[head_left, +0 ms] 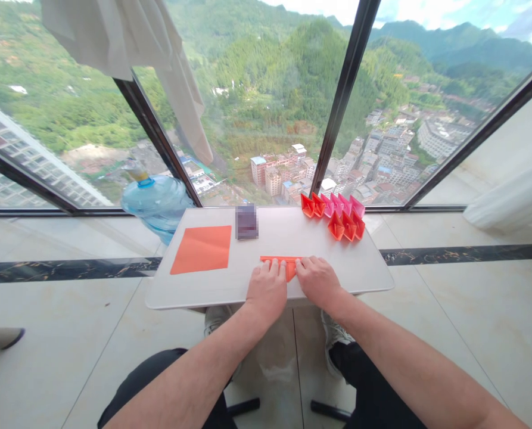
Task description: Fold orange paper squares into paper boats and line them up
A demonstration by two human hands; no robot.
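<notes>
Two bare forearms (189, 374) extend from the bottom edge, above dark trousers (377, 387) and pale shoes (335, 330) on a tiled floor. They lead to a small white bench (207, 289) with rounded corners. Near the middle of its front half lies a piece of orange origami paper (291, 271), folded into a narrow strip along its far edge, with a pointed flap showing toward the person. The left hand (268, 283) and the right hand (314, 277) lie on it side by side, slightly apart; each hand's visible fingers are close together, pressing down on the paper, but whether the thumbs pinch it from beneath cannot be told. To the left lies a flat, unfolded orange sheet (202, 250). Behind the left hand is a small purple item (246, 221), pixelated beyond recognition. At the far right corner, pointed origami pieces (346, 225) stand in two rows: red-orange in front, red and pink behind. Beyond the bench's far left corner is a blue water-cooler bottle (154, 202). Farther back are dark-framed windows (344, 89), a cream curtain (127, 36), town buildings (270, 174) far below, and green hills (301, 65).
</notes>
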